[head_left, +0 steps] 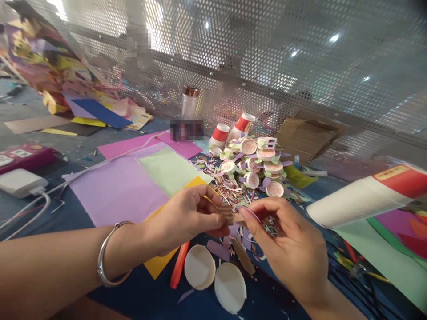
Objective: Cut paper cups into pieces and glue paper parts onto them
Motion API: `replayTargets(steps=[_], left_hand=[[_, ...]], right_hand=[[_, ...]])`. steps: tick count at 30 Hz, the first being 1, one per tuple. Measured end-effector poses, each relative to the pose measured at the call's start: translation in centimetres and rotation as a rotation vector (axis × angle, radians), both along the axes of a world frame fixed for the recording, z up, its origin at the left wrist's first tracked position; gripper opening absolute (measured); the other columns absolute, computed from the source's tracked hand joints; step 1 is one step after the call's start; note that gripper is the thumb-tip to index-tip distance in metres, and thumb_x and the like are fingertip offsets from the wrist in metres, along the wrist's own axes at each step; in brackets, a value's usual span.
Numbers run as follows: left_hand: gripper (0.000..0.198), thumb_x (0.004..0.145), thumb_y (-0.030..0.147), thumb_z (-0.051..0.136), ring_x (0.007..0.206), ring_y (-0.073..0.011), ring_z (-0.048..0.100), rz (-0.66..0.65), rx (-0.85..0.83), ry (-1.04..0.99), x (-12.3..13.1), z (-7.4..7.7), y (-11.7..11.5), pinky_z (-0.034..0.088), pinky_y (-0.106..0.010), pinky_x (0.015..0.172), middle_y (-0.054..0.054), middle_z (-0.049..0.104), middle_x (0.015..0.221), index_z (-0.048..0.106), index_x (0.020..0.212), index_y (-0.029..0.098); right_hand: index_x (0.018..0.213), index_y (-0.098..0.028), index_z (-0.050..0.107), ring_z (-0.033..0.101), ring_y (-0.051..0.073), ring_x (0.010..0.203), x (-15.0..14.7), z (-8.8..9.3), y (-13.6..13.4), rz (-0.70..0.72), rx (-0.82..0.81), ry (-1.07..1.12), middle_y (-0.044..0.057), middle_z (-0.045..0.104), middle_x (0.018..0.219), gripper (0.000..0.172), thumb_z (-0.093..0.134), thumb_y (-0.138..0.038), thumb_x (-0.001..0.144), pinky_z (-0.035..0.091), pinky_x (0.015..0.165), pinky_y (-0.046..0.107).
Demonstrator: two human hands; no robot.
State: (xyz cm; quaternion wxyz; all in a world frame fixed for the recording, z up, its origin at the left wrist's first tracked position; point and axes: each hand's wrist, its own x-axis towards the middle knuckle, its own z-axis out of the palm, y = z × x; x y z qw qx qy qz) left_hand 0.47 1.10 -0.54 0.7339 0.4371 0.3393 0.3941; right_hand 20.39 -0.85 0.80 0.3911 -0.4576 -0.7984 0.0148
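Observation:
My left hand (pixel 200 213), a silver bangle on its wrist, pinches a small piece of corrugated cardboard (pixel 227 214). Close by on the right, my right hand (pixel 290 244) has thumb and fingers closed on a small purple paper piece (pixel 250 214). A brown scrap shows between the two hands; whether it is part of either piece I cannot tell. Below them on the dark blue table lie two white paper-cup bottoms (pixel 230 286), a red-orange pen (pixel 180 265), a purple paper strip (pixel 218 250) and a cardboard strip (pixel 243 255).
Ahead rise a pile of paper-cup pieces (pixel 251 164) amid paper shreds and red-and-white cups (pixel 220 134). Purple sheets (pixel 116 186) spread left, near a white charger (pixel 23 182). A stack of cups (pixel 360 198) lies right, above black cables (pixel 353 284). A perforated panel (pixel 213 49) stands behind.

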Motion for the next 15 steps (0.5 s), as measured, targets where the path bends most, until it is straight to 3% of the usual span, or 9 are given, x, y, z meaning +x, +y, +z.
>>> replayTargets(steps=[4,10,15], left_hand=[[0.020,0.077,0.016,0.076,0.064,-0.0121,0.070,0.007,0.048,0.054,-0.15,-0.10,0.32,0.056,-0.024,0.063,-0.002,0.072,0.072,0.059,0.088,0.014],[0.009,0.078,0.015,0.071,0.066,-0.0123,0.068,-0.100,0.131,0.147,-0.31,-0.60,0.44,0.056,-0.024,0.065,-0.003,0.072,0.073,0.067,0.086,0.013],[0.011,0.078,0.012,0.066,0.065,-0.0112,0.068,-0.146,0.158,0.155,-0.48,-0.97,0.29,0.057,-0.024,0.067,-0.002,0.073,0.075,0.066,0.088,0.015]], right_hand=[[0.090,-0.027,0.058,0.064,0.013,0.067,-0.18,0.29,-0.17,0.048,-0.099,0.020,-0.003,0.067,0.078,0.009,0.065,-0.024,0.094,0.051,0.067,0.027],[0.084,-0.026,0.061,0.061,0.011,0.061,-0.28,0.47,0.34,0.081,-0.317,0.122,-0.004,0.064,0.071,0.011,0.068,-0.030,0.092,0.050,0.058,0.023],[0.083,-0.024,0.062,0.061,0.012,0.061,-0.14,0.66,0.70,0.073,-0.426,0.126,-0.004,0.064,0.071,0.011,0.069,-0.030,0.089,0.050,0.058,0.023]])
